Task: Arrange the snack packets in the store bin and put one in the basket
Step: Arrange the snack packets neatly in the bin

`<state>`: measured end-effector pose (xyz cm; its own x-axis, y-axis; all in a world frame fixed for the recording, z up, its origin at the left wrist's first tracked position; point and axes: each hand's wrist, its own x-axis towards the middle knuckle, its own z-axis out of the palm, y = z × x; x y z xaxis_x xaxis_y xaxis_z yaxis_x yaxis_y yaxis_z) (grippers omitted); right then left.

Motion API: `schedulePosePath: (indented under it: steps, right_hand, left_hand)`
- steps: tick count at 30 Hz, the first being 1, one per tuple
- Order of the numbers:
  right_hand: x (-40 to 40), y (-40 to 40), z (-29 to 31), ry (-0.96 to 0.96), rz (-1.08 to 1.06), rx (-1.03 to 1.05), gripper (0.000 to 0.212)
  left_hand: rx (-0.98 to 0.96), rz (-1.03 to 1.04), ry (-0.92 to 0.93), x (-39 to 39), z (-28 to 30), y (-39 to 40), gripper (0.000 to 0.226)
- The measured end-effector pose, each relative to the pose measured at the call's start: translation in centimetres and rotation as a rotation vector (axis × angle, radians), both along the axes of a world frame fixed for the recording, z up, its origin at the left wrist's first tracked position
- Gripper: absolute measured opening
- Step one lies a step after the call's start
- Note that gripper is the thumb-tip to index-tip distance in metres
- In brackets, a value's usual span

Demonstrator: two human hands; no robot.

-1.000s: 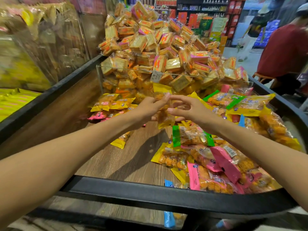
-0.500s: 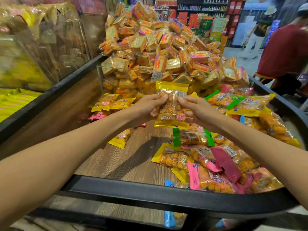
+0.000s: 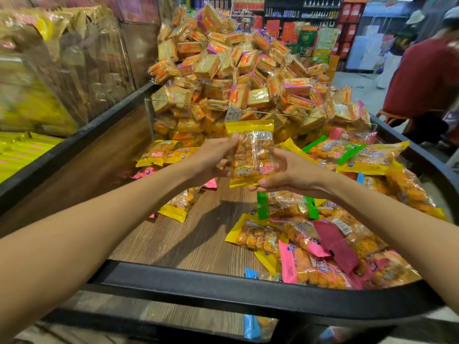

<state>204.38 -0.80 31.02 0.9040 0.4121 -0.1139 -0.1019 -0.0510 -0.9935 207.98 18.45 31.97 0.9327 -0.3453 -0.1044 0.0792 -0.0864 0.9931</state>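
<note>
You've lifted that yellow packet (image 3: pixel 252 155) higher since a moment ago, so it's upright over the bin (image 3: pixel 223 289) now. Left hand (image 3: pixel 211 161) and right hand (image 3: pixel 285 173) both have fingers pinched on its sides. No basket visible yet, so it's probably next.

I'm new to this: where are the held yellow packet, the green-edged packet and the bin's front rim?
Yellow packet (image 3: pixel 250 155), head view, clear middle.
Green-edged packet (image 3: pixel 288 204), head view, centre.
Bin front rim (image 3: pixel 198 284), head view, black bar.

A shop — heaped snack packets (image 3: pixel 223 70), stocked shelves (image 3: pixel 298 11) behind.
</note>
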Motion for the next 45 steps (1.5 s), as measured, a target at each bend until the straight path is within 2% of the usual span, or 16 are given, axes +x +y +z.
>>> schedulePosePath:
  steps: [3, 6, 9, 11, 14, 16, 18, 22, 24, 26, 29, 34, 36, 42, 45]
  right_hand:
    - [0.3, -0.2, -0.1, -0.006, -0.024, 0.038, 0.057]
    - [0.2, -0.2, 0.2, -0.006, -0.04, 0.052, 0.05]
    - [-0.1, 0.0, 0.6, -0.05, -0.097, -0.051, 0.049]
    - [0.0, 0.0, 0.7, -0.073, -0.156, -0.098, 0.061]
    - [0.3, -0.3, 0.7, -0.082, -0.185, -0.039, 0.099]
    - [0.4, -0.3, 0.8, -0.097, -0.19, -0.051, 0.103]
    - [0.3, -0.3, 0.7, -0.107, -0.176, -0.038, 0.092]
    - [0.5, -0.3, 0.5, -0.074, -0.147, 0.007, 0.054]
    - [0.5, -0.2, 0.5, -0.061, -0.158, -0.016, 0.035]
    - [0.7, -0.3, 0.3, -0.063, -0.199, -0.056, 0.026]
    - [0.9, -0.8, 0.0, -0.157, -0.259, -0.281, 0.026]
    - [1.5, -2.5, -0.7, -0.549, -0.237, -0.921, 0.026]
    - [1.6, -3.5, -0.3, -0.59, -0.247, -1.017, 0.024]
    - [2.0, -6.1, 0.7, -0.638, -0.261, -1.193, 0.03]
    - [2.0, -6.2, 0.8, -0.65, -0.229, -1.237, 0.033]
  left_hand:
    - [0.108, -0.124, -0.003, 0.0, 0.2, 0.4, 0.065]
    - [0.219, -0.148, -0.053, -0.5, 0.2, 0.2, 0.091]
    - [0.256, -0.12, -0.087, -0.4, -0.2, 0.4, 0.1]
    - [0.306, -0.136, -0.118, -0.6, 0.0, 0.6, 0.099]
    - [0.318, -0.157, -0.142, -0.8, 0.2, 0.7, 0.099]
    - [0.259, -0.149, -0.137, -0.6, 0.3, 0.6, 0.097]
    - [0.188, -0.145, -0.133, -0.3, 0.2, 0.6, 0.087]
    - [0.11, -0.082, -0.08, 0.2, -0.2, 0.8, 0.04]
    - [0.135, -0.057, -0.069, 0.7, -0.7, 1.1, 0.037]
    - [0.152, -0.023, -0.065, 1.4, -0.9, 1.7, 0.037]
    - [0.216, 0.094, -0.074, 2.6, -1.2, 3.4, 0.035]
    - [0.502, 0.25, -0.049, 5.5, -3.4, 7.8, 0.041]
    - [0.634, 0.237, -0.05, 6.4, -4.1, 9.4, 0.039]
    - [1.118, 0.243, -0.245, 8.9, -6.5, 12.2, 0.024]
    - [1.23, 0.229, -0.285, 9.3, -7.5, 12.2, 0.022]
